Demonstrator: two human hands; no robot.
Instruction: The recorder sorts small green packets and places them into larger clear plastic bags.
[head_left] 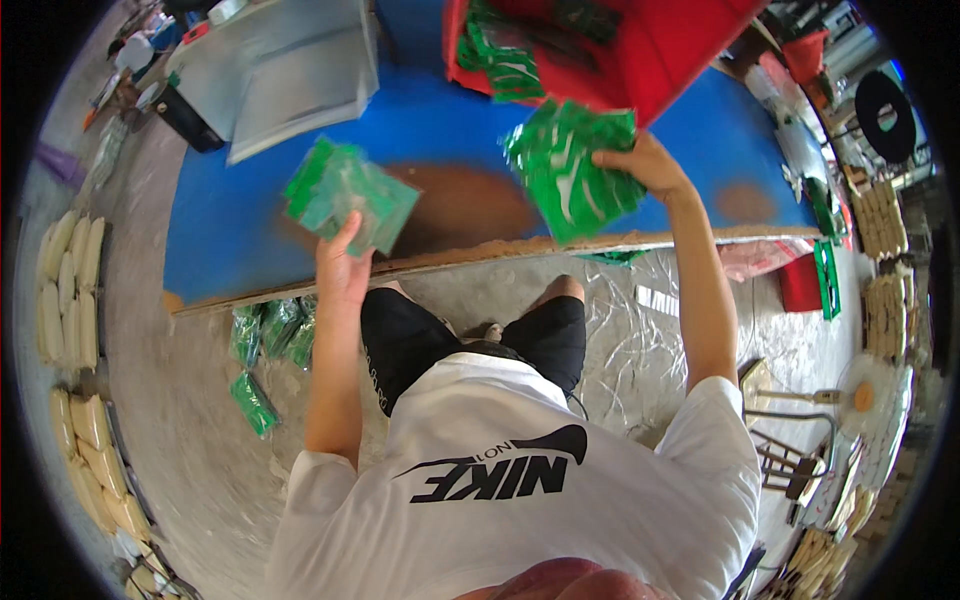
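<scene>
My left hand (343, 250) is closed on a fanned bunch of green-and-clear plastic packets (345, 195), held above the left part of the blue table (440, 118). Over the table's right half, my right hand (648, 165) grips a larger bunch of shiny green plastic packets (570, 175). Motion blurs both bunches, so what is inside them cannot be made out. Just beyond the right hand is a tilted red bin (665, 60), with more green packets (500, 60) at its opening.
A translucent whitish tub (300, 85) stands at the table's back left, beside a dark cylinder (185, 118). Green packets (255, 400) lie on the floor below the left edge. Stacked pale sacks (70, 290) line the left side. A stool (790, 450) stands at right.
</scene>
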